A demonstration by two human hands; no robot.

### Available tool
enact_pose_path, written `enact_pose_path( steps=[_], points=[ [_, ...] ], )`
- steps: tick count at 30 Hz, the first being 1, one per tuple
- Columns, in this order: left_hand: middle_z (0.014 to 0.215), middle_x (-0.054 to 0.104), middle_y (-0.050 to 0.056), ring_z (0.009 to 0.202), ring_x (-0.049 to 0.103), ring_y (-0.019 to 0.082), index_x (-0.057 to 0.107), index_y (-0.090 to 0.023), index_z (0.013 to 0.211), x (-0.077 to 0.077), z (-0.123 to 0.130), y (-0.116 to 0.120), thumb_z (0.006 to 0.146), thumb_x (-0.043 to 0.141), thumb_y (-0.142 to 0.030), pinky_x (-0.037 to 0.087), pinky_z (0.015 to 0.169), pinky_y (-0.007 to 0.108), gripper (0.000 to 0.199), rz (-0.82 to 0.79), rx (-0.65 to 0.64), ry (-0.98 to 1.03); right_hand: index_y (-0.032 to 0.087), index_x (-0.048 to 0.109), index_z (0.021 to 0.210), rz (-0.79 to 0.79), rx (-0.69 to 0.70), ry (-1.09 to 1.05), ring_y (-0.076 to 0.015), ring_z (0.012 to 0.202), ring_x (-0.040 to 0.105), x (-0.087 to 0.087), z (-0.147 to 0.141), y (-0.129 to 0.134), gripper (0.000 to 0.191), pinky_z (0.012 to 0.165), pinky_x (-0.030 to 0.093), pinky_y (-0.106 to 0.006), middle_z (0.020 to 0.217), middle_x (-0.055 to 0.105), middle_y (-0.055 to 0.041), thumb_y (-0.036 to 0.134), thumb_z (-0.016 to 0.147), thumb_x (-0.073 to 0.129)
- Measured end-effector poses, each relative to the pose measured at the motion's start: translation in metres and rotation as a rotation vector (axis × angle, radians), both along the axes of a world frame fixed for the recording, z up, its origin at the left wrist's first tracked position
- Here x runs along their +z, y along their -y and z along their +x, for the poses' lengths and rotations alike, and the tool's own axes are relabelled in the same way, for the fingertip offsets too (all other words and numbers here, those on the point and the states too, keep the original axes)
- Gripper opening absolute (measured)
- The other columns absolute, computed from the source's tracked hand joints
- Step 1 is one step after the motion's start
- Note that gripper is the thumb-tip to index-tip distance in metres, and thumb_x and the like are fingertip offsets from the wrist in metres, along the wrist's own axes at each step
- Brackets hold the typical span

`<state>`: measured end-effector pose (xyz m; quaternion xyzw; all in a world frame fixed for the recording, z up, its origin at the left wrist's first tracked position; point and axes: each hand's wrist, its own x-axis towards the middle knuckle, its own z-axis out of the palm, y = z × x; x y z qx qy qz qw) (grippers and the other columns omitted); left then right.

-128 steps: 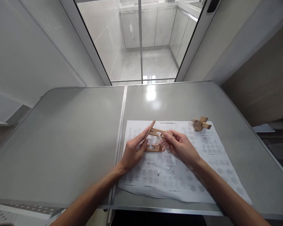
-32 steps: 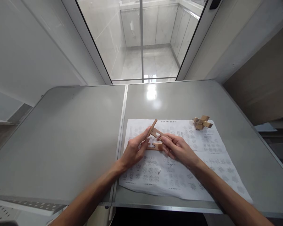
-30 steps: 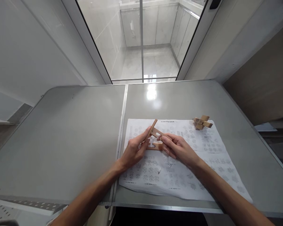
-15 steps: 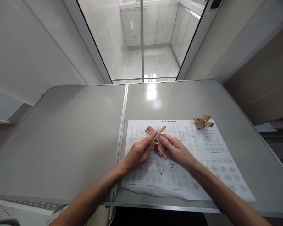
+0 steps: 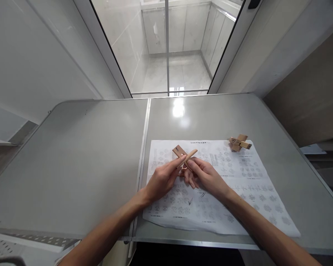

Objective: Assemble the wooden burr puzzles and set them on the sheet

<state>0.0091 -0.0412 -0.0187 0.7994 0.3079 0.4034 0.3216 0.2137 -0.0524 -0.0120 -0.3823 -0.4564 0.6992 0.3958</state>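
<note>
Above a printed sheet, my left hand (image 5: 164, 178) and my right hand (image 5: 205, 173) meet, both closed on crossed wooden puzzle pieces. One flat wooden puzzle piece (image 5: 178, 149) carries a dark handwritten mark and points up to the left. A narrower wooden puzzle piece (image 5: 192, 153) crosses it, pointing up to the right, with my left fingers along it. My right thumb and forefinger press where the pieces meet. Fingers hide the lower parts, so how the pieces interlock cannot be made out.
The large paper sheet (image 5: 262, 188) with rows of small diagrams lies on the grey table (image 5: 100, 159). An assembled cluster of marked wooden pieces (image 5: 239, 143) sits on its upper right corner. A metal seam (image 5: 144, 140) divides the table; a glass door (image 5: 180, 70) stands behind.
The crossed pieces have tilted slightly in my fingers, and the marked piece shows more of its face. Both hands keep nearly the same place.
</note>
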Motion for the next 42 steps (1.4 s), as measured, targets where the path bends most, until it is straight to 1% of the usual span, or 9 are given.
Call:
enact_pose_path(
  steps=[3,5,8,14,20,27,31,35,42],
  points=[
    [0.139,0.075,0.011,0.107,0.080,0.018,0.048,-0.029,0.163,-0.001,0.000,0.000,0.108,0.053,-0.010,0.068,0.094,0.031,0.058,0.017,-0.014,0.007,0.021,0.059,0.097,0.007,0.000,-0.016,-0.0125,0.047,0.062,-0.001,0.000,-0.001,0.042,0.044,0.044,-0.025,0.071,0.073,-0.0004,0.062,0.106,0.060],
    [0.133,0.078,0.010,0.101,0.080,0.016,0.050,-0.028,0.161,-0.002,0.000,0.001,0.107,0.056,-0.010,0.068,0.091,0.029,0.057,0.020,-0.009,0.012,0.020,0.060,0.097,0.010,-0.001,-0.027,-0.0123,0.047,0.063,-0.003,0.001,-0.001,0.042,0.044,0.045,-0.025,0.072,0.074,-0.0012,0.061,0.106,0.061],
    [0.128,0.080,0.009,0.093,0.081,0.015,0.054,-0.026,0.158,-0.003,-0.001,0.001,0.107,0.060,-0.015,0.068,0.085,0.027,0.053,0.007,0.027,-0.006,0.020,0.062,0.101,0.012,-0.006,-0.041,-0.0125,0.048,0.064,-0.006,0.001,-0.001,0.041,0.045,0.047,-0.025,0.076,0.075,-0.0025,0.061,0.106,0.061],
    [0.128,0.080,0.010,0.089,0.082,0.015,0.060,-0.023,0.151,0.000,-0.001,0.002,0.107,0.062,-0.019,0.068,0.082,0.026,0.044,0.006,0.057,-0.037,0.018,0.064,0.106,0.057,-0.040,-0.024,-0.0127,0.050,0.065,-0.004,0.000,0.002,0.040,0.045,0.049,-0.025,0.080,0.077,-0.0042,0.059,0.107,0.061],
    [0.118,0.083,0.009,0.095,0.083,0.018,0.063,-0.021,0.148,0.002,0.000,0.002,0.106,0.063,-0.018,0.069,0.083,0.027,0.042,0.000,0.051,-0.004,0.019,0.064,0.108,0.069,-0.041,-0.002,-0.0139,0.051,0.065,-0.001,-0.001,0.002,0.039,0.046,0.050,-0.027,0.079,0.077,-0.0040,0.059,0.106,0.061],
    [0.139,0.075,0.011,0.116,0.079,0.022,0.057,-0.024,0.153,0.006,0.001,0.001,0.106,0.062,-0.016,0.067,0.098,0.038,0.048,0.095,0.055,-0.038,0.020,0.064,0.100,0.061,-0.085,-0.002,-0.0143,0.050,0.064,-0.001,0.001,0.002,0.041,0.046,0.050,-0.028,0.079,0.077,-0.0047,0.061,0.105,0.062],
    [0.124,0.079,0.009,0.110,0.078,0.022,0.063,-0.023,0.137,0.010,0.000,0.000,0.103,0.063,-0.017,0.063,0.098,0.039,0.034,0.120,0.160,-0.064,0.020,0.065,0.101,0.083,-0.147,0.028,-0.0146,0.049,0.062,0.004,0.002,0.001,0.042,0.046,0.048,-0.029,0.077,0.076,-0.0042,0.062,0.106,0.060],
    [0.110,0.075,0.008,0.107,0.071,0.025,0.062,-0.020,0.121,0.011,-0.003,-0.005,0.097,0.069,-0.022,0.059,0.095,0.041,0.025,0.114,0.265,-0.169,0.021,0.064,0.099,0.085,-0.189,0.024,-0.0147,0.049,0.062,0.008,0.004,0.001,0.040,0.048,0.047,-0.030,0.073,0.073,-0.0021,0.060,0.106,0.061],
    [0.116,0.069,0.011,0.112,0.062,0.029,0.067,-0.021,0.104,0.006,-0.008,-0.010,0.096,0.076,-0.033,0.055,0.097,0.044,0.017,0.097,0.160,-0.407,0.022,0.064,0.101,0.098,-0.218,0.013,-0.0140,0.048,0.060,0.008,0.004,0.000,0.038,0.046,0.046,-0.030,0.076,0.074,-0.0018,0.059,0.107,0.061]
  ],
)
